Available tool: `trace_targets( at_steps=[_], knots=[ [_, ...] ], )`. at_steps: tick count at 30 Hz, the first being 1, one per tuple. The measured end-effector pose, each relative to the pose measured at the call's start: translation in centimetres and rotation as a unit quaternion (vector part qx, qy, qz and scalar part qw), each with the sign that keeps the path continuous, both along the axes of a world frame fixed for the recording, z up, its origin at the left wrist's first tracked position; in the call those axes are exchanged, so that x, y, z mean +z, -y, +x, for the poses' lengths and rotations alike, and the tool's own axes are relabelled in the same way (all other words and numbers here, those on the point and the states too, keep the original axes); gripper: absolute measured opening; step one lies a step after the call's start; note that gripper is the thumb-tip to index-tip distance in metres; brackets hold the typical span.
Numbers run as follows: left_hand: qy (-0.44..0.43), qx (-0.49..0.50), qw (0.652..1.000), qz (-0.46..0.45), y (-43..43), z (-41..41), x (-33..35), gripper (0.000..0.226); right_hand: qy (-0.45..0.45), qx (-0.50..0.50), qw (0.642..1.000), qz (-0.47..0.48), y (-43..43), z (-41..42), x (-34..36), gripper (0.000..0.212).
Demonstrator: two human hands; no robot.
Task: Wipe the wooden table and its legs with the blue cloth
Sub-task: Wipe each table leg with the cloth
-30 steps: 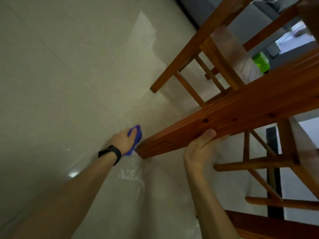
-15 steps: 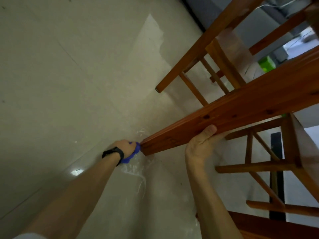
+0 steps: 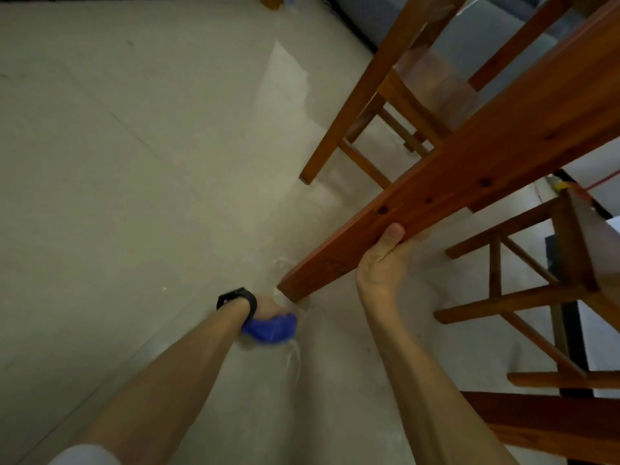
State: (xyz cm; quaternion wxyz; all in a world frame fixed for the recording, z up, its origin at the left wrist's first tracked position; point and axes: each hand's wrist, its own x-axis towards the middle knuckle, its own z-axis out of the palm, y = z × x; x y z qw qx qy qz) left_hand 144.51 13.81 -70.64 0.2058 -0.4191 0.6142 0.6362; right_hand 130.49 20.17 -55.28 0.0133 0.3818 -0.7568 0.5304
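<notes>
A thick wooden table leg (image 3: 436, 196) slants down from the upper right to its foot on the pale floor at centre. My right hand (image 3: 382, 260) grips the leg from below, a short way above the foot, thumb on its near face. The blue cloth (image 3: 270, 327) is bunched in my left hand (image 3: 268, 307), which sits on the floor just below and left of the leg's foot. A black band circles that wrist. The fingers of my left hand are hidden by the cloth.
A wooden chair (image 3: 385, 105) stands behind the leg, one foot on the floor. Another chair's rungs (image 3: 523, 297) fill the right side. A wooden rail (image 3: 543, 427) runs along the lower right. Pale tiled floor (image 3: 134, 162) spreads to the left.
My left hand with the cloth slid down from beside the leg's foot to below it, near the floor. My right hand kept its hold on the leg.
</notes>
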Motion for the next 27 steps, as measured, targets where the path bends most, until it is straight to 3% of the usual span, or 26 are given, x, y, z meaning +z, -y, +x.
trace_targets(
  at_steps=[2, 4, 7, 11, 15, 18, 20, 22, 24, 27],
  knots=[
    [0.034, -0.096, 0.994, 0.045, -2.0, 0.7, 0.1, 0.041, 0.014, 0.016, 1.000, -0.005, 0.1, 0.6, 1.1, 0.082],
    [0.009, -0.091, 0.995, -0.033, -2.3, 1.1, 0.3, 0.035, 0.012, 0.040, 0.999, -0.010, -0.2, 1.5, 2.1, 0.079],
    [-0.068, 0.034, 0.994, -0.081, -1.2, 1.7, 2.6, 0.020, -0.024, 0.041, 0.999, 0.014, -0.9, 1.8, 2.9, 0.054],
    [-0.109, 0.202, 0.971, -0.063, -0.9, 3.0, 3.3, 0.031, 0.013, 0.044, 0.998, 0.046, -2.0, 1.7, 3.0, 0.062],
    [-0.171, 0.326, 0.928, 0.061, -3.5, 3.2, 5.1, 0.029, 0.199, 0.057, 0.967, 0.149, -5.5, 3.5, -0.4, 0.060],
    [-0.194, 0.345, 0.911, 0.119, -5.3, 2.4, 5.4, 0.032, 0.349, 0.099, 0.917, 0.164, -9.7, 6.9, -5.0, 0.036],
    [-0.186, 0.322, 0.915, 0.158, -6.3, 1.4, 5.3, 0.032, 0.437, 0.110, 0.882, 0.141, -11.0, 7.7, -7.9, 0.037],
    [-0.158, 0.276, 0.935, 0.159, -6.9, 1.0, 5.5, 0.033, 0.470, 0.076, 0.868, 0.140, -11.2, 7.3, -9.7, 0.035],
    [-0.141, 0.224, 0.956, 0.130, -6.6, 1.1, 6.9, 0.033, 0.459, 0.047, 0.873, 0.158, -11.0, 6.4, -9.8, 0.030],
    [-0.151, 0.173, 0.972, 0.046, -4.5, 1.1, 9.7, 0.028, 0.300, 0.014, 0.933, 0.197, -10.1, 4.5, -6.0, 0.043]
  ],
)
